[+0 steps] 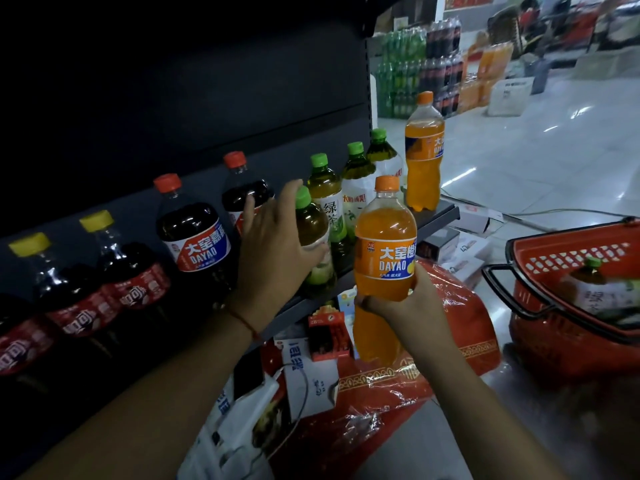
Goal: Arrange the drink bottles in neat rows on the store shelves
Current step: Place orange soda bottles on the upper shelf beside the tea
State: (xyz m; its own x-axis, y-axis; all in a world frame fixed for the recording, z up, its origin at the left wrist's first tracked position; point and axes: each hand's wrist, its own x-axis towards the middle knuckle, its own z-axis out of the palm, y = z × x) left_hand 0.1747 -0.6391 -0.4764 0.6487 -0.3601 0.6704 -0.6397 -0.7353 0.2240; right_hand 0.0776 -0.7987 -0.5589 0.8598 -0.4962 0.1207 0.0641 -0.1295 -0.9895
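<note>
A long dark shelf (446, 211) holds a row of plastic drink bottles. Down on the floor to the right sits a red plastic basket (568, 327) with holes in its sides and a black handle; a green-capped bottle (599, 289) lies inside it. A shiny red plastic bag (460, 327) with a gold pattern lies under the shelf.

On the shelf, from left to right, stand dark cola bottles with yellow caps (128, 268) and red labels, then dark bottles with red caps (194, 233) whose blue and red label reads "DAYAO". Next come green tea bottles (358, 188) with green caps and white labels. At the far end stands an orange soda bottle (424, 154).

The right hand (405, 306) grips another orange bottle (384, 244) round its middle, held up in front of the shelf edge. Its orange label reads "DAYAO". The left hand (273, 244) curls round a front green tea bottle (313, 244) on the shelf.
</note>
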